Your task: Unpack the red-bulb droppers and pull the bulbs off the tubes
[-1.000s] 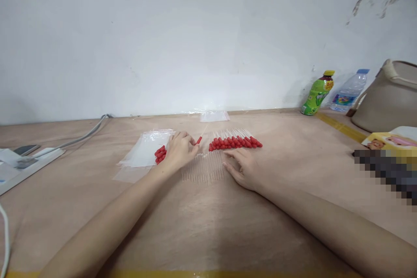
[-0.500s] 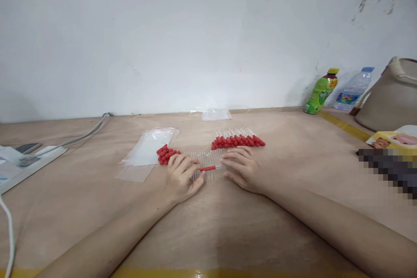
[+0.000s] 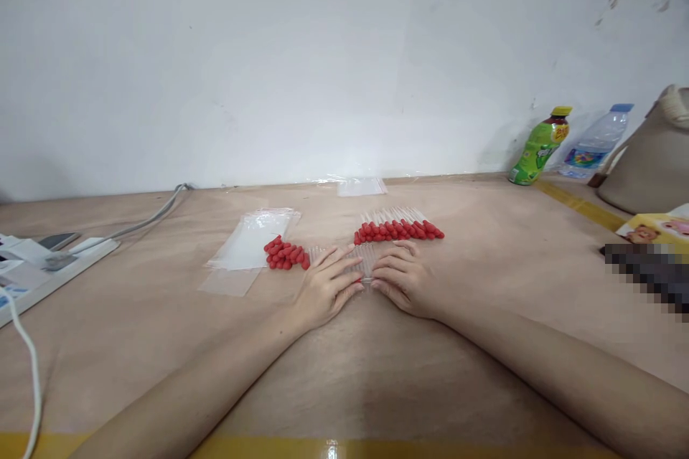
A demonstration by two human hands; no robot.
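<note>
1 left hand [image 3: 329,287] pinching 1 red tip [image 3: 358,280], 1 right hand [image 3: 406,280], grip unclear, 2 bottles [image 3: 539,150]

L hand [image 3: 328,288] & R hand [image 3: 408,280] palms down, fingers bent.

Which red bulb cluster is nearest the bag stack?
Left cluster, beside the bag stack. The right cluster, pale stems behind it, lies farther off.

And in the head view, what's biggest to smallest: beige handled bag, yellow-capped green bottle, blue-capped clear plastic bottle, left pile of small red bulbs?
Beige bag, though cut off
Green bottle and clear bottle: too alike to rank
Red pile
</note>
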